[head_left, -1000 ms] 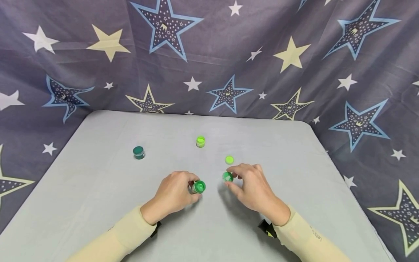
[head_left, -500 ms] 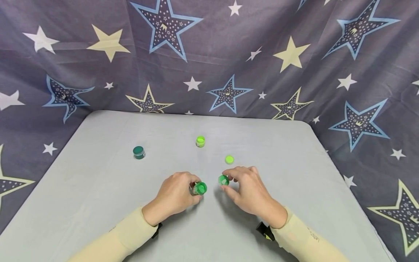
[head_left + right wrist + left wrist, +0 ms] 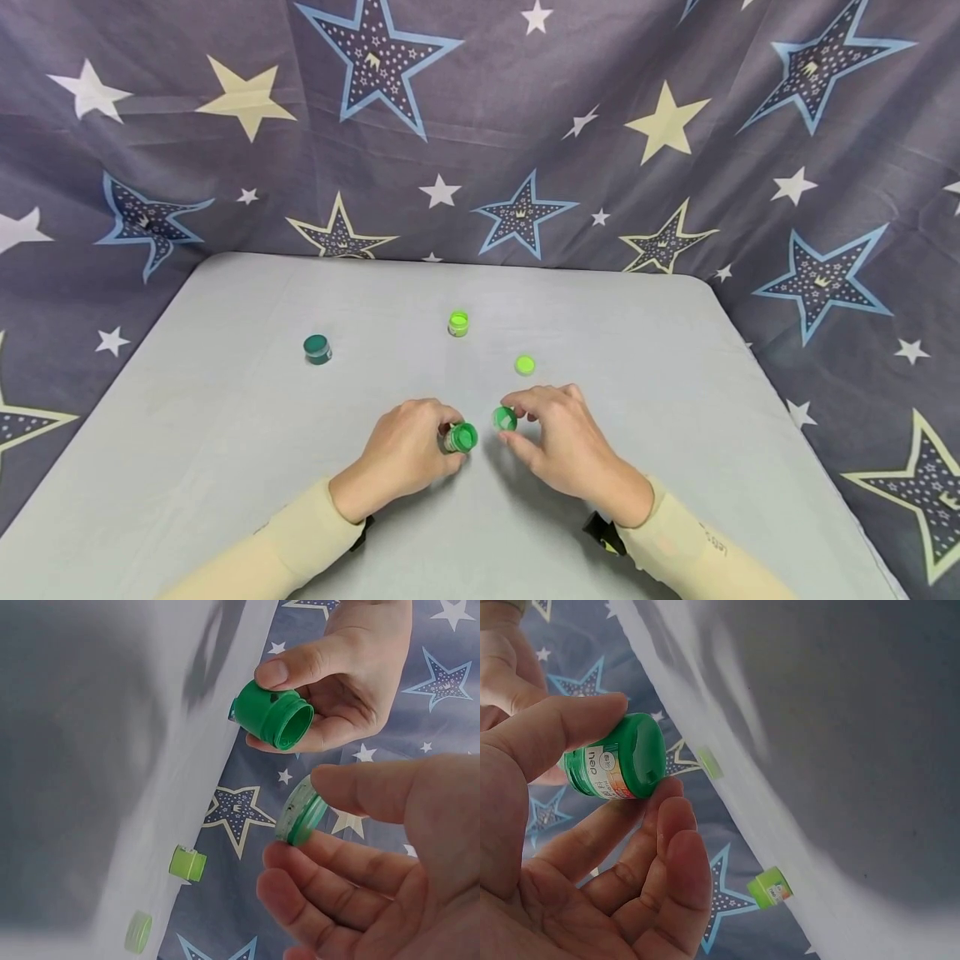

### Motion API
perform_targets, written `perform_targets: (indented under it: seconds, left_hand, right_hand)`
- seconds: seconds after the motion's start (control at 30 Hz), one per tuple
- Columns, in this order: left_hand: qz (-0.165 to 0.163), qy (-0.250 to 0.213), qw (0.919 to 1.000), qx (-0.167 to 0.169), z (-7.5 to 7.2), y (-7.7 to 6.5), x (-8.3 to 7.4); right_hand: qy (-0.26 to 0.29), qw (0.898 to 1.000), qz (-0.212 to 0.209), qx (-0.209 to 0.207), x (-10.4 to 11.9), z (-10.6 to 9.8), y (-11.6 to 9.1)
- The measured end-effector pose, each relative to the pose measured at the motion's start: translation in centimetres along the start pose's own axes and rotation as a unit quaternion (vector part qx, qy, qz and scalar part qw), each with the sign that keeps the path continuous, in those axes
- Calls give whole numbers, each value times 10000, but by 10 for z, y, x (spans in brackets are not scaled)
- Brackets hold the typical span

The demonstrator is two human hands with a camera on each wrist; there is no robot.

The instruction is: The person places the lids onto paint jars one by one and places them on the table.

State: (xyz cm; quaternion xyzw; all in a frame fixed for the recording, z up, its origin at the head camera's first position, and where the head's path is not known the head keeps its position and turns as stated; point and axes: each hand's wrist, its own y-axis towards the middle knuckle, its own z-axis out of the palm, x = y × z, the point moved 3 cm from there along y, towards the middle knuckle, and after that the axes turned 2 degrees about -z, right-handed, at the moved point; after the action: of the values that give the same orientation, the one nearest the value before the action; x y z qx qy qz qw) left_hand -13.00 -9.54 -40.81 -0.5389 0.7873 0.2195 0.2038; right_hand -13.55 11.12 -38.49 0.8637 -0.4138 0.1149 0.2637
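Observation:
My left hand (image 3: 408, 447) pinches a small green paint jar (image 3: 462, 437) between thumb and fingers. The jar is uncapped and tilted, its round mouth facing the right hand in the right wrist view; a printed label shows on its side in the left wrist view. Thumb and fingertips of my right hand (image 3: 567, 435) pinch the rim of a green screw lid (image 3: 302, 812), partly see-through at its edge. Only a small gap separates lid and jar, both held in front of me at the middle of the table.
Farther back on the pale table (image 3: 225, 433) stand an uncapped lime-green jar (image 3: 458, 324) and, at left, a capped dark teal jar (image 3: 317, 350). A lime-green lid (image 3: 525, 365) lies beyond my right hand. A star-patterned curtain (image 3: 480, 125) hangs behind the table.
My right hand has moved left and slightly towards me with the lid. My left hand has shifted a little right and towards me with the jar, narrowing the gap between them.

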Motion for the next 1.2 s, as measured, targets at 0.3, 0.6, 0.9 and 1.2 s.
perform_targets:
  seconds: [0.3,0.6,0.9,1.2]
  left_hand:
    - [70,44,10000,-49,2,-1,-1]
    - [91,8,9999,44,4,0,-2]
    - [185,-34,9998,70,6,0,-3]
    - [206,-105,9997,103,6,-2,-3]
  right_hand:
    - [63,9999,-71,51,3,3,-1]
    - [201,9997,-111,114,6,8,-1]
    - [322,9990,-138,263,10,10,-2]
    - [408,9984,-183,338,13,14,-2]
